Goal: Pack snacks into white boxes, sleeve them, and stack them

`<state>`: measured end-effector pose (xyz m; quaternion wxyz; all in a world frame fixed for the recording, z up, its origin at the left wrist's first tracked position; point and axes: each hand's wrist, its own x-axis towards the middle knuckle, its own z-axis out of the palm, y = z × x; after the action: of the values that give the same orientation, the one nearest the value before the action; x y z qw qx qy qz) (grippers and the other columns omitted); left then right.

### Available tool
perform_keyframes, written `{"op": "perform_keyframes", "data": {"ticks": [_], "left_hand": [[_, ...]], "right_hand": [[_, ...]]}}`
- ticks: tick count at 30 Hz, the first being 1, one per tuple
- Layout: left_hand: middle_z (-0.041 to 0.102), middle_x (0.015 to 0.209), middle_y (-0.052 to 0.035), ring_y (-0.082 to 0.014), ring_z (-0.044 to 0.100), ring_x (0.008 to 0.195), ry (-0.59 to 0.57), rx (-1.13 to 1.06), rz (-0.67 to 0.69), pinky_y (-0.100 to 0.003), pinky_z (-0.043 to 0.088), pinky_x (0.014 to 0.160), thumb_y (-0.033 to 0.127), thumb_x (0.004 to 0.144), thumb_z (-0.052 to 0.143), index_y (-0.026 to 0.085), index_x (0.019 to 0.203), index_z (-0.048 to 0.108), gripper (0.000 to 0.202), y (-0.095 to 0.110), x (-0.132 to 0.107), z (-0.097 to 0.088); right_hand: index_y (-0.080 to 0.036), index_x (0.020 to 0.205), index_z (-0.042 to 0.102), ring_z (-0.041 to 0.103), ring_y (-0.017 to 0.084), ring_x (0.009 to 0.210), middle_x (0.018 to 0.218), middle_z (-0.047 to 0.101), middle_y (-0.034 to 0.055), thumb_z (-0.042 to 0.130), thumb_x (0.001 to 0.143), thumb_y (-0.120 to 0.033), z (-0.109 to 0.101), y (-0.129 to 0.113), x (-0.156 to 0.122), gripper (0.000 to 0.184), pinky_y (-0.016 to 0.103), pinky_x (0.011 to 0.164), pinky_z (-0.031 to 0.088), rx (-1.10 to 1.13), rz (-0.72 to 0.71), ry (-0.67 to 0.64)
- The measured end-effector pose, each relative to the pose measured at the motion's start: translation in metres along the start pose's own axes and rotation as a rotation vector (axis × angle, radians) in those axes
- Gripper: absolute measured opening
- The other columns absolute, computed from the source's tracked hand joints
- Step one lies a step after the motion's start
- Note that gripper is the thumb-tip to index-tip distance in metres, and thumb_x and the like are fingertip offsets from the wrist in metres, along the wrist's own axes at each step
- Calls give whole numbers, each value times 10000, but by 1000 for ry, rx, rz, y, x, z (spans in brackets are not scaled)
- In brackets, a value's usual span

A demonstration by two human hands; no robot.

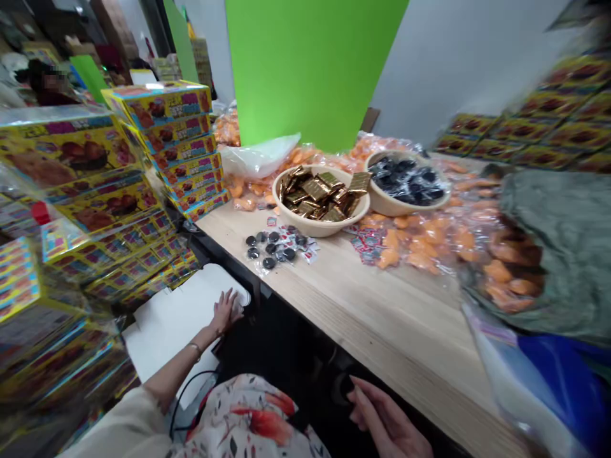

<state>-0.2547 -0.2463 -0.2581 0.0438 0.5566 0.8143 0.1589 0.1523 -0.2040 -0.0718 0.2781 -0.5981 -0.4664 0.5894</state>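
My left hand (225, 312) was on the far edge of a white sheet (174, 331), with the fingers spread and a little bent. I cannot tell if it was really grasping the edge or only resting there, because the fingertips were partly hidden against the white. A thin bracelet (195, 349) was on that wrist. The sheet lay below the level of the wooden surface (363, 299), just beside its dark lower edge. It looked light and rather stiff, and I judged that it would bend easily, so the edge was probably the best place to take hold of it.

My right hand (384, 416) was relaxed and open, with the fingers a little curved, and it held nothing. It was near the front edge of the surface, over a dark area. Between my hands I saw a patterned cloth (248, 416) with orange marks, and a black cable (187, 395) passed near my left arm.

On the surface there were small black sweets (270, 248), a bowl of gold-wrapped squares (319, 228), and a bowl of dark wrapped sweets (396, 207). Orange packets (410, 251) lay around these bowls. Yellow printed boxes (176, 137) stood in stacks on the left side, and a grey-green bag (563, 254) with orange pieces inside was on the right, blurred and close to the camera.
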Motion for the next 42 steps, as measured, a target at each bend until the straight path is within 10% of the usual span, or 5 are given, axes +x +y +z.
{"op": "perform_keyframes", "data": {"ticks": [7, 18, 27, 38, 42], "left_hand": [[371, 1507, -217, -447, 229, 1408, -363, 131, 144, -729, 193, 1012, 601, 827, 565, 228, 1466, 365, 766, -24, 37, 36], [483, 1389, -227, -376, 356, 1336, -310, 23, 336, -648, 36, 1113, 560, 864, 565, 151, 1345, 494, 635, -37, 47, 0], [680, 917, -116, -252, 617, 896, -402, -280, 466, -372, 456, 862, 543, 747, 725, 136, 985, 679, 474, -49, 93, -64], [729, 898, -132, -221, 680, 859, -364, -493, 575, -324, 507, 804, 460, 927, 527, 188, 870, 743, 352, -19, 83, -139], [731, 929, -102, -206, 674, 907, -286, -433, 645, -333, 503, 872, 329, 928, 570, 213, 988, 726, 203, 11, 60, -189]], "right_hand": [[-179, 868, 767, 617, 166, 566, 693, 705, 53, 755, 561, -612, 32, -8, 2, 530, 245, 564, 553, -29, -24, -25], [-172, 882, 756, 614, 160, 569, 727, 711, 64, 713, 676, -541, 64, -8, 15, 425, 274, 577, 548, -71, -127, -149], [-166, 1059, 681, 655, 182, 761, 836, 684, 59, 552, 817, -294, 161, 10, 85, 303, 306, 714, 563, -351, -409, -471], [-206, 1386, 484, 487, 299, 1309, 1358, 573, 122, 771, 692, -318, 275, -12, 118, 759, 448, 1095, 379, -438, -476, -540], [-177, 1108, 692, 646, 297, 1108, 1090, 726, 119, 692, 791, -348, 295, -21, 92, 360, 423, 1004, 470, -331, -458, -578]]}}
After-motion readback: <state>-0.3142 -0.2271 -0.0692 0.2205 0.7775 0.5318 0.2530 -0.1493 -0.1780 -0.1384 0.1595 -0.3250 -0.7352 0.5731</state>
